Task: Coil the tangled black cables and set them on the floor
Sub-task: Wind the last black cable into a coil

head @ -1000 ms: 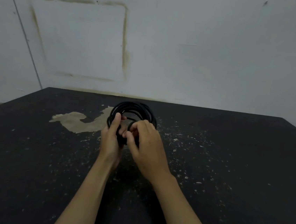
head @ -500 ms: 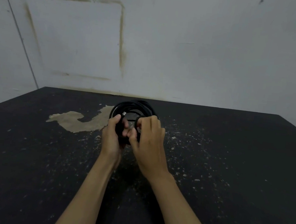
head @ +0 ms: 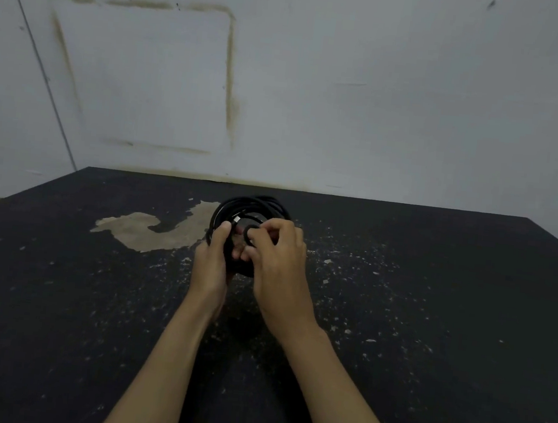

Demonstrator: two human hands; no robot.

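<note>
I see both bare hands out in front of me over the dark speckled floor surface (head: 432, 313), toward its far edge and about midway between its left and right edges. They hold a round coil of thin black rubber-coated cable (head: 236, 207), several loops stacked together, standing roughly upright off the floor between the two hands.

My left hand (head: 211, 266) grips the left side of the coil: thumb up along the near face of the loops, remaining fingers curled round behind, mostly hidden. My right hand (head: 278, 270) is on the right side, fingers bent, thumb and forefinger pinching a small separate loop of the same cable (head: 251, 234) at the front of the bundle. A short pale metallic connector tip (head: 236, 220) shows inside the ring, just above the left thumb. Whether the lower edge of the coil touches the floor I cannot tell; the hands cover it.

Left of the coil, a tan patch of worn-off coating (head: 144, 231) sits on the floor, close to the far edge. Pale flecks scatter across the surface to the right of the hands. Behind the far edge rises a grey-white wall (head: 385, 102) with a brown-stained rectangular outline (head: 229, 78).
</note>
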